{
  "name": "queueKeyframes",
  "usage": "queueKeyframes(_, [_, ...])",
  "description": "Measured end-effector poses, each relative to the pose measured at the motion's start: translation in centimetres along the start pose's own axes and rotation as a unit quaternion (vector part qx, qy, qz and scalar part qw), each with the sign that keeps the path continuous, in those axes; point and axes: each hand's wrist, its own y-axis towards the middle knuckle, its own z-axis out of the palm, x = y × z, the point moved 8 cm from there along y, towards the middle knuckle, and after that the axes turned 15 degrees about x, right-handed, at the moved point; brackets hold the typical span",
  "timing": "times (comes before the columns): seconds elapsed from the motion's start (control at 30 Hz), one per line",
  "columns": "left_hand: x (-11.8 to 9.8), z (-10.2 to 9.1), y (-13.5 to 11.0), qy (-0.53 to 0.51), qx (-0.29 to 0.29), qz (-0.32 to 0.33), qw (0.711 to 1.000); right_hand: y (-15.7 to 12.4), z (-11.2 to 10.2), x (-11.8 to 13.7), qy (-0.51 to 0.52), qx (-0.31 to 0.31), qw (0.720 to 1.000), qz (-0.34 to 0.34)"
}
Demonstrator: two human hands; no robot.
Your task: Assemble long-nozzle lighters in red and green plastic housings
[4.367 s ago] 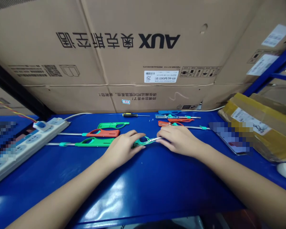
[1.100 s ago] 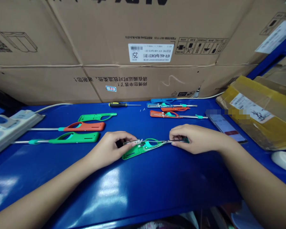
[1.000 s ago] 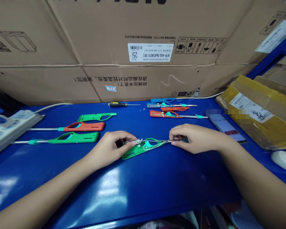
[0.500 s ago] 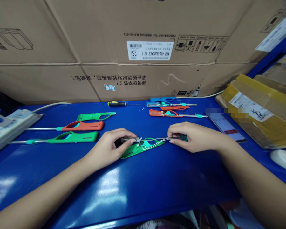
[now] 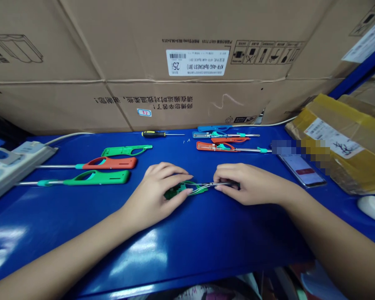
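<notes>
In the middle of the blue table, an opened green gas lighter point(image 5: 201, 190) lies with white wires and teal parts showing. My left hand point(image 5: 164, 187) curves over its handle end, fingers and thumb closed about the casing. The clear fuel tank is hidden under that hand. Between finger and thumb, my right hand point(image 5: 243, 183) pinches the lighter's metal tube point(image 5: 211, 183), whose far end is covered by the palm. Opened lighters, one blue point(image 5: 201, 135) and one red point(image 5: 206, 146), lie behind with their insides exposed.
To the left are a closed red lighter point(image 5: 115, 163), a closed green lighter point(image 5: 106, 178), a green half casing point(image 5: 118, 150) and a power strip point(image 5: 18, 160). A screwdriver point(image 5: 154, 134) lies before the large carton point(image 5: 137, 41). On the right are a phone point(image 5: 300, 166) and a taped box point(image 5: 346, 141).
My left hand has moved right and down over the green casing, covering the clear tank it pinched before. My right hand has shifted slightly left with the tube.
</notes>
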Motion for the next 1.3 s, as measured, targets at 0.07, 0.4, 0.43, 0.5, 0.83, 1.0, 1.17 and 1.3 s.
queueKeyframes(0.07, [-0.9,0.5,0.3,0.015,0.015,0.010,1.000,0.1,0.1,0.0,0.002,-0.002,1.000,-0.001])
queueKeyframes(0.4, [-3.0,1.5,2.3,0.081,-0.014,0.057,0.995,0.4,0.3,0.2,0.003,-0.005,1.000,-0.013])
queueKeyframes(0.43, [-3.0,1.6,2.3,0.079,-0.023,0.061,0.995,0.4,0.4,0.1,0.002,-0.004,1.000,-0.015])
queueKeyframes(0.5, [-3.0,1.7,2.1,0.074,-0.037,0.070,0.994,0.4,0.6,0.1,-0.004,-0.003,1.000,-0.018])
queueKeyframes(0.83, [-3.0,1.9,1.5,0.074,-0.077,0.085,0.991,0.5,1.0,0.5,-0.065,-0.009,0.998,0.004])
queueKeyframes(1.0, [-2.4,1.4,1.3,0.064,-0.096,0.053,0.992,0.4,0.8,0.3,-0.084,-0.013,0.996,0.017])
queueKeyframes(1.17, [-2.6,1.5,1.2,0.073,-0.096,0.064,0.991,0.5,1.1,0.3,-0.103,-0.004,0.995,0.017])
queueKeyframes(1.3, [-3.1,1.6,1.2,0.084,-0.106,0.089,0.987,0.6,1.3,0.6,-0.113,-0.014,0.993,0.003])
